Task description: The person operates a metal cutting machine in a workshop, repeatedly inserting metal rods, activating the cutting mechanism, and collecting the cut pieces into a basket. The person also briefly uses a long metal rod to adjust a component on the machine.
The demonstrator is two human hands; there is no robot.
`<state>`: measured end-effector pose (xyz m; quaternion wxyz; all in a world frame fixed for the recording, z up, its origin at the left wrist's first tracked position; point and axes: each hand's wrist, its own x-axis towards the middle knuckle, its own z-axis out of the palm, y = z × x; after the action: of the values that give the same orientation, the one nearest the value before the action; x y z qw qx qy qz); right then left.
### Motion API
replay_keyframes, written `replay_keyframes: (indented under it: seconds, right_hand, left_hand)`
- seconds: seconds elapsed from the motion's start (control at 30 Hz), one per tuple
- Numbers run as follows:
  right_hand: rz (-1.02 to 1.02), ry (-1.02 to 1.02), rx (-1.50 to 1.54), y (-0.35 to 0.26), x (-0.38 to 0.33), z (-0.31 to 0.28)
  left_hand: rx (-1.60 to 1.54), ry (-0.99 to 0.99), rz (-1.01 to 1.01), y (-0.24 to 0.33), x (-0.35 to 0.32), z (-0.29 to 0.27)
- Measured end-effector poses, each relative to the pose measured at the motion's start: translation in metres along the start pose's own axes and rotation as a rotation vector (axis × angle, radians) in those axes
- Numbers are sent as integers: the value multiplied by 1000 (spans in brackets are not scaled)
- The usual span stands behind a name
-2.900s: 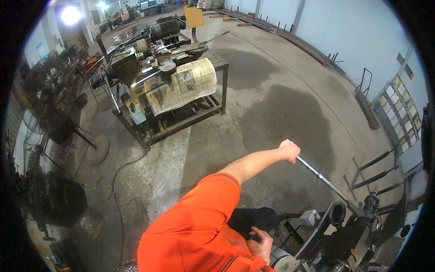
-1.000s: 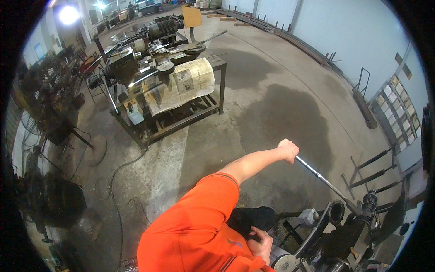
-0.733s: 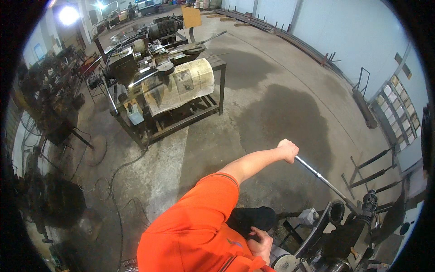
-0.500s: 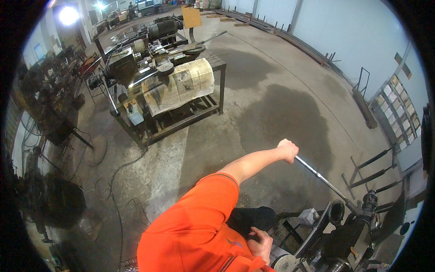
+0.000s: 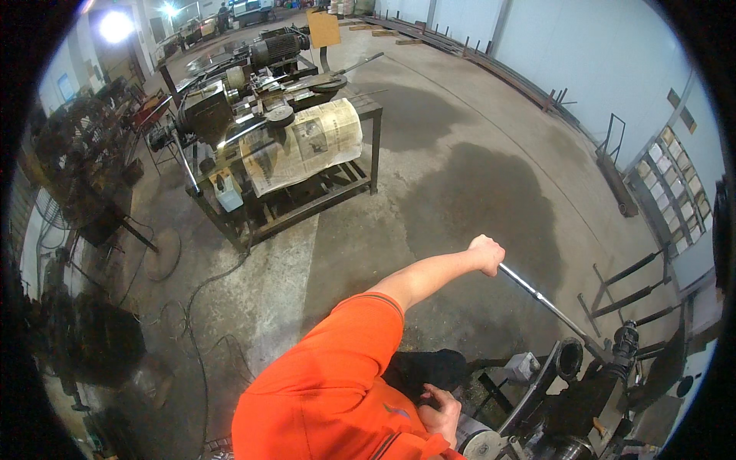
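The person in the orange shirt (image 5: 337, 391) had one arm stretched out toward the right of centre, and that left hand (image 5: 486, 254) was a closed fist wrapped round the upper end of a long steel lever (image 5: 546, 303). The lever ran in a straight diagonal, its long axis slanting from the fist down toward the lower right of the frame, where its far end met the dark machine (image 5: 583, 399) beside a black ring-shaped part (image 5: 569, 359). So the free end pointed up and left, toward the person.

The right hand (image 5: 438, 410) sat low at the bottom centre, fingers curled and resting against the machine's near side; whether it gripped anything I could not tell.

In the upper left stood a metal workbench (image 5: 307, 192) with a newspaper (image 5: 307, 146) draped over it.
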<state>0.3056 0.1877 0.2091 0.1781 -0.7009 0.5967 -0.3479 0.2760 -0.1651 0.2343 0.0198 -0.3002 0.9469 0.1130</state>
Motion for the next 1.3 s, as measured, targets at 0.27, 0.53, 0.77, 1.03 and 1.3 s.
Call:
replay_keyframes:
  seconds: [0.27, 0.53, 0.77, 1.03, 1.3]
  right_hand:
    - [79, -7, 34, 4, -3, 4]
    - [81, -13, 36, 2, -3, 3]
    - [-5, 1, 41, 1, -1, 1]
    - [98, 2, 48, 2, -3, 4]
    - [99, -25, 34, -1, -1, 1]
  left_hand:
    - [-4, -23, -21, 1, -1, -2]
    - [4, -6, -15, 2, -1, -2]
    - [0, 19, -5, 0, 2, 3]
    - [5, 19, -3, 0, 0, 2]
    - [3, 12, 3, 1, -3, -2]
